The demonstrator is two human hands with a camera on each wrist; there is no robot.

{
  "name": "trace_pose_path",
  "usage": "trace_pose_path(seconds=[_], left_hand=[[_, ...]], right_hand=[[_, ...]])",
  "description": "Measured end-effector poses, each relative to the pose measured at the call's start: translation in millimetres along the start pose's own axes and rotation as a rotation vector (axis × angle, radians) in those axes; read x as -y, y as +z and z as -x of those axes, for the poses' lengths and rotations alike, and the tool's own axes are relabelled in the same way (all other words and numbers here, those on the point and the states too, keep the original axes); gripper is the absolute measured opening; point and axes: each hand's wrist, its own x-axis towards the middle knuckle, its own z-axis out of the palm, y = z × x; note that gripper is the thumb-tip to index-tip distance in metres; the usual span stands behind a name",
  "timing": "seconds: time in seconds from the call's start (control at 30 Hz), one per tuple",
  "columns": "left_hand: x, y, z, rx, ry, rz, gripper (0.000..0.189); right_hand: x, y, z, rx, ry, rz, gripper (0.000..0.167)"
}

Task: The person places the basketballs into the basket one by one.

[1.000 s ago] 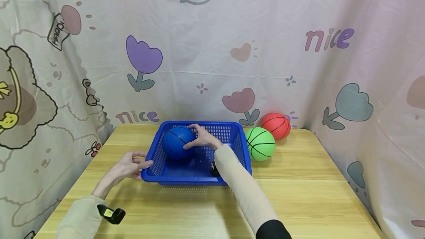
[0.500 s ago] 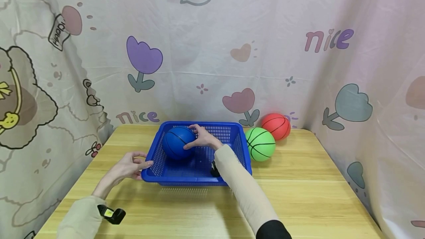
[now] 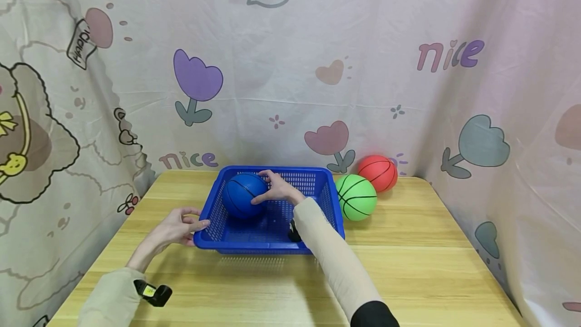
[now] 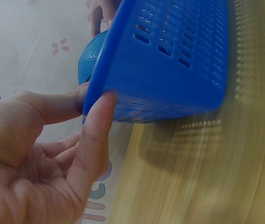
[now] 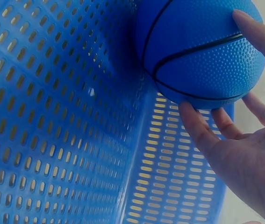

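Note:
A blue plastic basket [image 3: 269, 245] with slotted walls stands on the wooden table. Inside it, toward the left end, lies a blue ball [image 3: 242, 196] with black basketball lines. My right hand [image 3: 280, 188] reaches over the basket and holds the ball from its right side, thumb and fingertips spread on its surface, as the right wrist view also shows. At the basket's left edge, my left hand [image 3: 174, 227] pinches the rim between thumb and forefinger; the left wrist view shows this pinch [image 4: 90, 121] up close.
A green ball [image 3: 356, 197] sits against or close beside the basket's right side. Behind it, a red ball [image 3: 378, 173] lies near the table's back edge. A printed curtain [image 3: 272, 64] hangs behind and at both sides of the table [image 3: 431, 276].

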Motion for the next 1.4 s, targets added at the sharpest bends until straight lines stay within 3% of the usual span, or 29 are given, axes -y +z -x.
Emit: trace_pose_path(seconds=[0.43,0.67,0.83,0.97,1.13,1.4], left_hand=[[0.0,-0.2,-0.5,-0.016,-0.02,0.001,0.065],[0.5,-0.8,-0.6,-0.014,-0.012,0.001,0.064],[0.8,-0.1,-0.7,-0.008,-0.009,0.006,0.065],[0.8,0.3,-1.0,-0.003,-0.006,0.007,0.066],[2.1,0.3,-1.7,0.003,0.002,0.013,0.067],[5.8,-1.6,-3.3,0.012,0.008,0.036,0.067]], right_hand=[[5,-12,7.2,-0.003,0.015,0.011,0.085],[11,-36,23.7,0.015,-0.031,0.041,0.084],[7,-59,44.9,-0.027,-0.072,0.051,0.081],[-3,-80,67.9,-0.141,-0.116,0.044,0.077],[-23,-103,102.4,-0.375,-0.179,0.014,0.068],[-71,-121,149.1,-0.761,-0.103,0.052,0.059]])
